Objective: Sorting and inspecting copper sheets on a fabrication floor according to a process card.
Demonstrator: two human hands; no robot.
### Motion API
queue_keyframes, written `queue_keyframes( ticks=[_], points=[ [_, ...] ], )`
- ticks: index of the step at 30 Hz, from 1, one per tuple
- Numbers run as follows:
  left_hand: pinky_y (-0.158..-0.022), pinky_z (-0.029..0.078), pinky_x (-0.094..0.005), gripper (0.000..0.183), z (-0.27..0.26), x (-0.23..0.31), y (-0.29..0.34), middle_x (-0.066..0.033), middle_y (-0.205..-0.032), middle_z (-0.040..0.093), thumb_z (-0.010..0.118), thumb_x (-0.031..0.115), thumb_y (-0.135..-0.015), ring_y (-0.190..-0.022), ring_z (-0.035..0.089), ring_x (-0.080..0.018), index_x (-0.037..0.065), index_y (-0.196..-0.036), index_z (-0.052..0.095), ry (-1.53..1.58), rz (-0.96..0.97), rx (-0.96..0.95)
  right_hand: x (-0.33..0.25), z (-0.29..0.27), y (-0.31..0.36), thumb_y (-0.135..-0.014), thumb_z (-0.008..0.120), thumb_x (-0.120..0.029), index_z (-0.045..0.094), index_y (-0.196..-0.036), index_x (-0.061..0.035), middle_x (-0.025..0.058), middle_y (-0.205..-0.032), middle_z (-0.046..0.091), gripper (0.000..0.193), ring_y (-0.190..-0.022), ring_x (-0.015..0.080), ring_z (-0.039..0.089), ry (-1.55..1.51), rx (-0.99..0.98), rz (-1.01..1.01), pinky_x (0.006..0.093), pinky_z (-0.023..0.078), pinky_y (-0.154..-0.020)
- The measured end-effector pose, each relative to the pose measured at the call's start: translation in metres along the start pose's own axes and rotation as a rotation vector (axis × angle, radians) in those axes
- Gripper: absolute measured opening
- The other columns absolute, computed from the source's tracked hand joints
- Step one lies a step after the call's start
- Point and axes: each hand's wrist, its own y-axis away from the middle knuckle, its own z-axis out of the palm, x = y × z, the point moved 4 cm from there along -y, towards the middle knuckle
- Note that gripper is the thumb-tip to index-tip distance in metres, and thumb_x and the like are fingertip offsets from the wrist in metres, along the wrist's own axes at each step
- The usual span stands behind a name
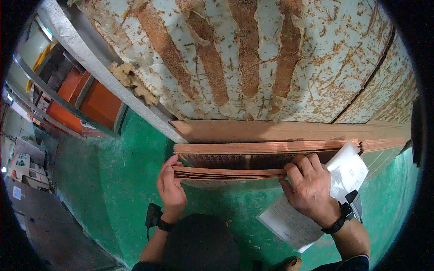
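Observation:
Several thin panels (230, 173) with orange-brown edges stand upright in a near bundle. My left hand (172, 187) grips their left end, thumb on the near side and fingers reaching around. Closed over the top edge towards their right end is my right hand (309, 187), with the thumb in front. A white printed sheet (350, 169) lies beneath the right hand and wrist; whether the fingers also pinch it is hidden. Behind the near bundle stands a thicker stack of similar panels (253, 148). A gap between the two shows a dark patterned panel face (217, 161).
A large, scraped, rust-marked white slab (244, 58) leans behind the panels, above a brown board (271, 131). A grey metal post (113, 67) rises at its left. Further left are an orange cart (97, 101) and a dark bench (45, 221). The floor (135, 149) is green.

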Motion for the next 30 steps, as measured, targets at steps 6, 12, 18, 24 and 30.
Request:
queue_keyframes(
  ticks=[6,12,18,24,30],
  points=[
    [-0.099,0.046,-0.0336,0.039,0.0022,0.002,0.0001,-0.0108,-0.115,0.062,0.042,0.019,-0.109,-0.109,0.057,-0.0183,-0.006,-0.131,0.062,0.012,-0.011,0.003,-0.0014,-0.0014,-0.0037,-0.073,0.081,-0.018,0.068,-0.098,-0.0058,0.0149,-0.115,0.064,0.031,-0.097,0.0312,0.062,0.03,0.014,0.015,0.0421,0.056,-0.069],
    [-0.101,0.046,-0.034,0.036,-0.0002,0.0012,-0.0022,-0.0112,-0.119,0.062,0.042,0.017,-0.109,-0.11,0.057,-0.0184,-0.006,-0.127,0.063,-0.017,0.033,-0.033,-0.0017,-0.0031,-0.0053,-0.074,0.079,-0.016,0.069,-0.098,-0.0052,0.0165,-0.124,0.065,0.028,-0.095,0.0308,0.063,0.02,0.03,0.0,0.0412,0.056,-0.07],
    [-0.11,0.043,-0.0362,0.035,0.0016,-0.0022,-0.0033,-0.0126,-0.125,0.063,0.042,0.015,-0.109,-0.117,0.058,-0.0193,-0.007,-0.128,0.062,0.05,0.038,-0.011,-0.0012,-0.0017,-0.0051,-0.07,0.081,-0.014,0.066,-0.095,-0.0041,0.0176,-0.127,0.065,0.031,-0.093,0.0316,0.061,0.018,0.025,-0.026,0.0422,0.055,-0.072],
    [-0.109,0.044,-0.0357,0.035,0.0011,-0.0034,-0.0029,-0.0124,-0.124,0.063,0.042,0.016,-0.109,-0.116,0.058,-0.0191,-0.007,-0.128,0.061,0.049,0.032,-0.006,-0.0013,-0.0034,-0.0047,-0.075,0.078,-0.017,0.069,-0.097,-0.0056,0.0158,-0.122,0.068,0.027,-0.091,0.0292,0.063,0.036,0.028,-0.034,0.0393,0.055,-0.07],
    [-0.106,0.044,-0.0344,0.03,-0.0003,-0.0013,-0.0014,-0.0107,-0.121,0.061,0.044,0.014,-0.108,-0.114,0.057,-0.0181,-0.004,-0.124,0.062,0.013,0.055,-0.027,-0.0022,-0.0013,0.0002,-0.069,0.082,-0.015,0.067,-0.098,-0.0048,0.0132,-0.12,0.066,0.034,-0.093,0.0301,0.06,0.027,0.016,-0.008,0.0411,0.055,-0.072]
  ],
)
